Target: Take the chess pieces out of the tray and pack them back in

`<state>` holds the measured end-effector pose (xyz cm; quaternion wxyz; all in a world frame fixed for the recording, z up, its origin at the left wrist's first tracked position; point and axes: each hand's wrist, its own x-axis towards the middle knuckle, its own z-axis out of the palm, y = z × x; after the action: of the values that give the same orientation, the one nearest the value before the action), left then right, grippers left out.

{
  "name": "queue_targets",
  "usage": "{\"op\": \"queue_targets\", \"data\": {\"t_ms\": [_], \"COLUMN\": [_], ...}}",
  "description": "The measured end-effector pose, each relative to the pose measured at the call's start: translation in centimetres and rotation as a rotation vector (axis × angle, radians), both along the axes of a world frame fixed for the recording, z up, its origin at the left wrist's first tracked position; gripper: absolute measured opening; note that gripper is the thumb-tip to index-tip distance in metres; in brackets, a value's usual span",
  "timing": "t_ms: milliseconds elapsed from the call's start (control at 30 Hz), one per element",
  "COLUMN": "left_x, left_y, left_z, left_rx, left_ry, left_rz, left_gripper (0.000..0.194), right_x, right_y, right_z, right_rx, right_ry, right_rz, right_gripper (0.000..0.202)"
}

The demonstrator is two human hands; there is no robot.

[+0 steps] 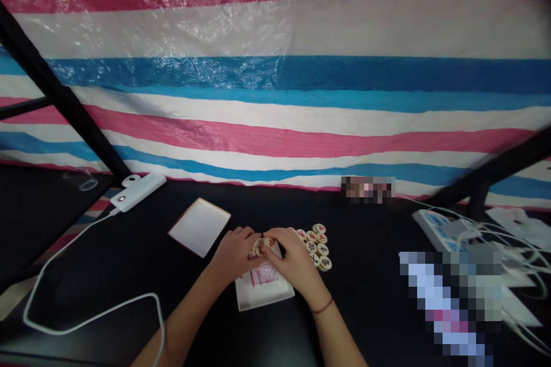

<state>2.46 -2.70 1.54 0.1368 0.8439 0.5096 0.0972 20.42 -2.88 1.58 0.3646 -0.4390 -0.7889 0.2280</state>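
A white open box rests on the black table, with a red-lined sheet in it. Over its far part, my left hand and my right hand close from either side around a few Chinese chess pieces. My right thumb lies across these pieces, and my left fingers curl against them, so part of the group is hidden. Just beyond my right hand, several more round chess pieces with red and black characters lie close together in rows. Left of my hands is a shallow lid, its white inside facing up.
A white power bank with a white cable sits at the left. Toward the right are a power strip, tangled cables and blurred-out items. A striped plastic sheet hangs behind, between black metal bars.
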Motion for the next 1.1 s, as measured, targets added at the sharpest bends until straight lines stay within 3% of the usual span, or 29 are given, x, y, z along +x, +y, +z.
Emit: {"op": "queue_targets", "data": {"t_ms": [200,433,500,600,667,733,867,1000,1100], "left_x": [-0.4,-0.5,-0.5,-0.4,-0.1,0.1,0.2,-0.1,-0.3], "left_y": [-0.1,-0.3,-0.4,-0.4,-0.3,-0.4,-0.4,-0.5,-0.5], "left_z": [-0.4,-0.4,-0.6,-0.8,-0.8,-0.7,-0.6,-0.9,-1.0], "left_rx": [0.000,0.008,0.027,0.046,0.037,0.021,0.007,0.010,0.016], "left_ry": [0.019,-0.038,-0.066,-0.086,-0.087,-0.082,-0.099,-0.126,-0.130], "left_rz": [-0.016,-0.017,-0.020,-0.045,-0.074,-0.094,-0.098,-0.105,-0.109], "left_gripper": [0.016,0.029,0.039,0.043,0.037,0.030,0.026,0.027,0.026], "right_x": [-0.7,-0.6,0.2,2.6,4.4,6.0,7.9,8.2,8.1], "right_y": [-0.3,-0.2,0.2,1.4,2.3,3.3,4.9,5.9,6.1], "right_z": [0.0,-0.1,-0.1,-0.2,-0.4,-0.5,-0.6,-0.9,-1.1], "right_rx": [-0.040,-0.033,0.046,0.144,0.094,-0.060,-0.273,-0.318,-0.335], "right_ry": [-0.073,0.008,0.021,-0.031,-0.123,-0.256,-0.407,-0.414,-0.406], "right_rz": [0.076,0.059,-0.055,-0.394,-0.621,-0.749,-0.777,-0.784,-0.768], "right_gripper": [0.027,0.018,0.015,0.018,0.022,0.024,0.030,0.036,0.027]}}
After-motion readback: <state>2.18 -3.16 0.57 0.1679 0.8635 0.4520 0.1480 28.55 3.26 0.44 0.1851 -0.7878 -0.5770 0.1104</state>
